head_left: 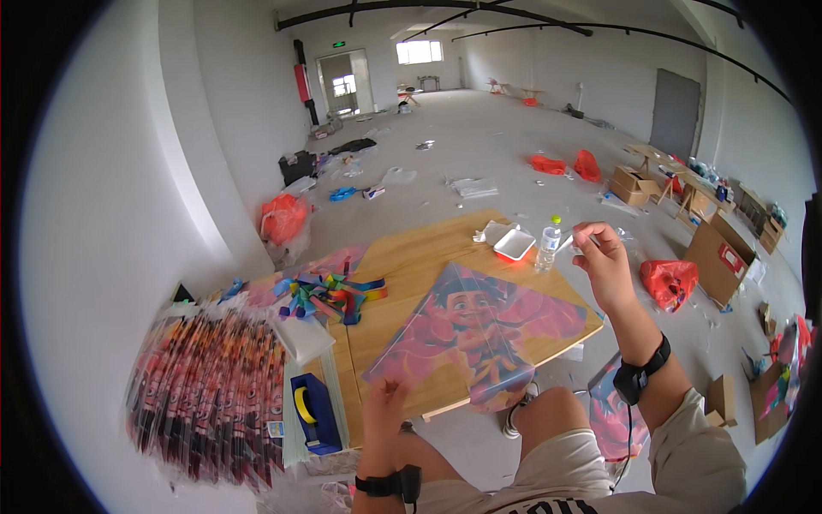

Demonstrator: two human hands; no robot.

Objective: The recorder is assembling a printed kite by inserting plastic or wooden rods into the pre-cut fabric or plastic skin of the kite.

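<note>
A triangular kite [479,330] printed with a cartoon figure in pink, purple and blue lies on the wooden table [402,248], its lower flap hanging over the near edge. My left hand [385,407] is closed, with fingertips pinched beside the kite's left corner; what is between them does not show clearly. Raised past the table's right side, my right hand [602,261] pinches thumb and finger together. Anything in that pinch is too small to name. Just left of it stand a clear bottle [549,247] with a yellow-green cap and a white tray [515,244].
Colourful ribbons [330,295] are heaped at the table's left. Nearer sits a blue tape dispenser [314,415] with yellow tape, beside a stack of plastic-wrapped printed kites [205,398]. Cardboard boxes [717,257] and a red plastic bag [668,283] are on the floor at right.
</note>
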